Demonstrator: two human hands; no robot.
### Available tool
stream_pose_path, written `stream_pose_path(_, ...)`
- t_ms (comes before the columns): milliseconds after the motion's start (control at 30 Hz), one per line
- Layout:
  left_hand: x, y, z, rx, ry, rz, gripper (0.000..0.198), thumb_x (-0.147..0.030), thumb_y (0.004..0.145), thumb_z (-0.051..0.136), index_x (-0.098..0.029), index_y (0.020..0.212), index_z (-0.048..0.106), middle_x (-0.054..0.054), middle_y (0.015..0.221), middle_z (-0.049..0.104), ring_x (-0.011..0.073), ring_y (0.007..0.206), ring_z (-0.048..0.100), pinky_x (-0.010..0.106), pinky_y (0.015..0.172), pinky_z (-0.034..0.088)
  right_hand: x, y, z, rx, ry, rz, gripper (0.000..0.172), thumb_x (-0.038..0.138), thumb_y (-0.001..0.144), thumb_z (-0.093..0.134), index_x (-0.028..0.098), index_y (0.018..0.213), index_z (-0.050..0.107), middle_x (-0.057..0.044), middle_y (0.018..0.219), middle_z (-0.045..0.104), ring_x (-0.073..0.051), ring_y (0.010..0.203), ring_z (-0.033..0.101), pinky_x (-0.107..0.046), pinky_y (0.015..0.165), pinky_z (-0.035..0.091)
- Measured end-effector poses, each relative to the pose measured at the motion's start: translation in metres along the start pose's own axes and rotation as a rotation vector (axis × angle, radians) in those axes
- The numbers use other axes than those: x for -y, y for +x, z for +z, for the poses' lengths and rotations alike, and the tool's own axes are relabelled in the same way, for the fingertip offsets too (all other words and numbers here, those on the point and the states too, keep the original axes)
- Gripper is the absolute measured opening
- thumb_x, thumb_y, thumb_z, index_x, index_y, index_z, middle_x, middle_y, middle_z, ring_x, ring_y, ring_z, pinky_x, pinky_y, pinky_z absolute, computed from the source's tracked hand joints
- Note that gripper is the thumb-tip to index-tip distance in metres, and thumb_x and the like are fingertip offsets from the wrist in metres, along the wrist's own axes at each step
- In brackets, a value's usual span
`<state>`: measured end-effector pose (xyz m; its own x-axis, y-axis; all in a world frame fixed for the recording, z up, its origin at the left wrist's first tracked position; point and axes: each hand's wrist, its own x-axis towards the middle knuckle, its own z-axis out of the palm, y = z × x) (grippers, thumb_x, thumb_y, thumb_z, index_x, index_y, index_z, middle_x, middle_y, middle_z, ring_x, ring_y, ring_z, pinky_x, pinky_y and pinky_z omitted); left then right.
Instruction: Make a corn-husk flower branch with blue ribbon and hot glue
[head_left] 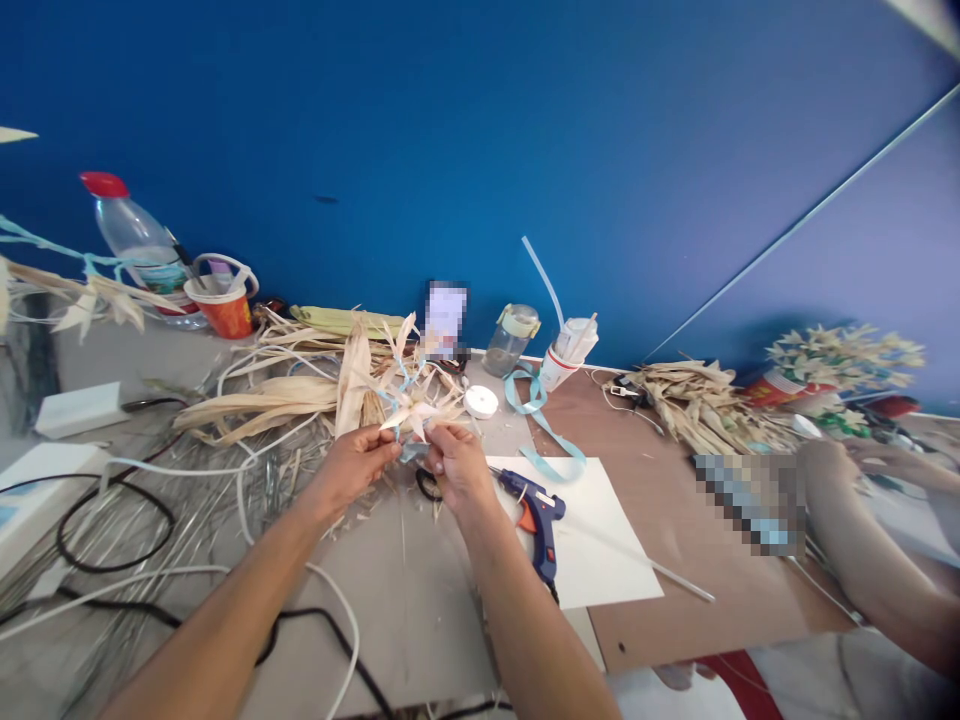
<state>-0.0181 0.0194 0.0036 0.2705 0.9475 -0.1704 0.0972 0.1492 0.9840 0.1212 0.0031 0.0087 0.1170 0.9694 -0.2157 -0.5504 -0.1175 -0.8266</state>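
Observation:
A pale corn-husk flower [412, 412] with pointed petals stands up between my two hands, a light blue strip showing just under it. My left hand [354, 468] pinches at the left below the petals, around the blue-wrapped stem. From the other side, the thumb and fingers of my right hand [459, 462] are closed just below the flower; the part they grip is mostly hidden. A blue glue gun [537, 515] with an orange trigger lies on a white sheet [600, 560] beside my right forearm. Dried corn husks [262, 405] lie heaped behind my left hand.
A light blue ribbon [547, 430] trails from near a white roll [481, 402]. Behind stand a jar [510, 340], a paper cup [559, 368], a phone [445, 318] and a bottle [127, 225]. Cables [330, 610] cross the left side. Another person's arm [862, 540] reaches in at right.

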Motion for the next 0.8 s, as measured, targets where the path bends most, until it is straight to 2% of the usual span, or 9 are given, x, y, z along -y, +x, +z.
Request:
stream_pose_path(267,0.001,0.002,0.001,-0.029,-0.011,0.022,0.025,-0.040,0.061,0.066,-0.016,0.066,0.058,-0.007,0.051,0.045,0.0072,0.044,0.032,0.022,0.044,0.022,-0.003,0.001,-0.002,-0.015,0.050,0.046,0.020,0.028,0.058,0.071,0.014,0.057,0.056,0.003,0.053,0.062,0.000,0.030,0.028,-0.018,0.034,0.017)
stream_pose_path(467,0.004,0.004,0.000,-0.118,-0.022,0.076,0.026,-0.039,0.060,0.068,-0.016,0.071,0.062,-0.004,0.056,0.052,0.0099,0.051,0.041,0.023,0.049,0.029,-0.003,0.002,-0.005,0.030,0.068,0.093,0.019,0.026,0.058,0.072,0.013,0.064,0.060,0.001,0.059,0.066,0.000,0.031,0.029,-0.018,0.034,0.018)
stream_pose_path(600,0.003,0.003,-0.002,-0.121,-0.019,0.131,0.027,-0.040,0.064,0.067,-0.015,0.074,0.064,-0.003,0.061,0.056,0.0118,0.056,0.046,0.024,0.054,0.033,0.004,0.001,-0.008,0.052,0.045,0.158,0.021,0.023,0.056,0.072,0.014,0.069,0.059,0.000,0.065,0.067,0.000,0.034,0.030,-0.017,0.036,0.020)
stream_pose_path(667,0.003,0.003,-0.002,-0.122,-0.018,0.154,0.026,-0.039,0.065,0.067,-0.015,0.076,0.065,-0.002,0.063,0.058,0.0119,0.058,0.047,0.024,0.056,0.034,0.010,0.000,-0.008,0.018,-0.015,0.134,0.021,0.023,0.056,0.071,0.014,0.068,0.056,0.002,0.061,0.064,-0.001,0.035,0.030,-0.017,0.036,0.020)
stream_pose_path(800,0.003,0.003,-0.002,-0.087,-0.041,0.174,0.027,-0.039,0.065,0.068,-0.015,0.076,0.065,-0.003,0.061,0.056,0.0104,0.054,0.044,0.023,0.054,0.033,0.031,-0.003,-0.004,-0.075,-0.180,-0.046,0.024,0.026,0.058,0.068,0.017,0.075,0.053,0.009,0.052,0.050,-0.003,0.037,0.035,-0.018,0.038,0.021)
